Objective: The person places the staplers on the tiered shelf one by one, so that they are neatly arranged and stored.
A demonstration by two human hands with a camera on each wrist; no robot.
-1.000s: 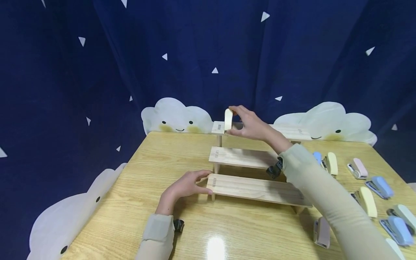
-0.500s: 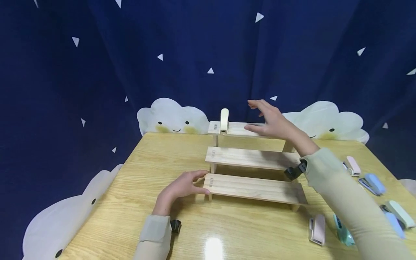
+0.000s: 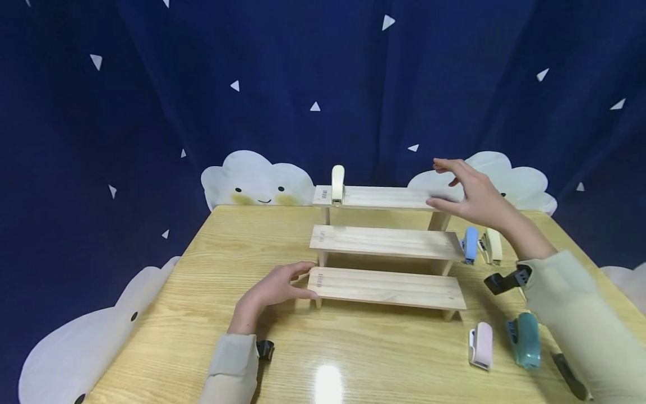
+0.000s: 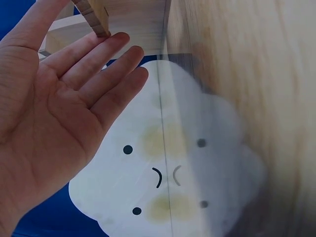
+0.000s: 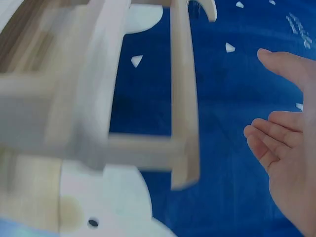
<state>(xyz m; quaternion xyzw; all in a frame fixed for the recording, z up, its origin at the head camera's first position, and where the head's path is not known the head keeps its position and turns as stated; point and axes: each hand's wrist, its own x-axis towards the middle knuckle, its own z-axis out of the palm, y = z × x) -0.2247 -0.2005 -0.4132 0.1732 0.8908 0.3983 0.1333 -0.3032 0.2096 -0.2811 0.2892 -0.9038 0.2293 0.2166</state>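
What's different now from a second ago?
The right hand let go of the cream stapler, leaving it near the left end of the top shelf. Then the hand moved away to the right, and now it's near that shelf's right end, holding nothing. The left hand stayed at the left end of the bottom shelf.

This looks like a decorated tabletop set with a childlike theme; whether it stands in a home, a classroom or a studio cannot be told. A dark blue curtain [image 3: 272, 50] scattered with small white triangles [image 3: 315, 106] hangs behind the wood-grained bench [image 3: 227, 241]. Smiling white clouds [image 3: 257, 174] with yellowish cheeks line its edges. A tiered wooden stand [image 3: 386, 240] and pastel staplers [image 3: 483, 343] give the bench a stationery-display look, and its glossy top reflects a bright light.
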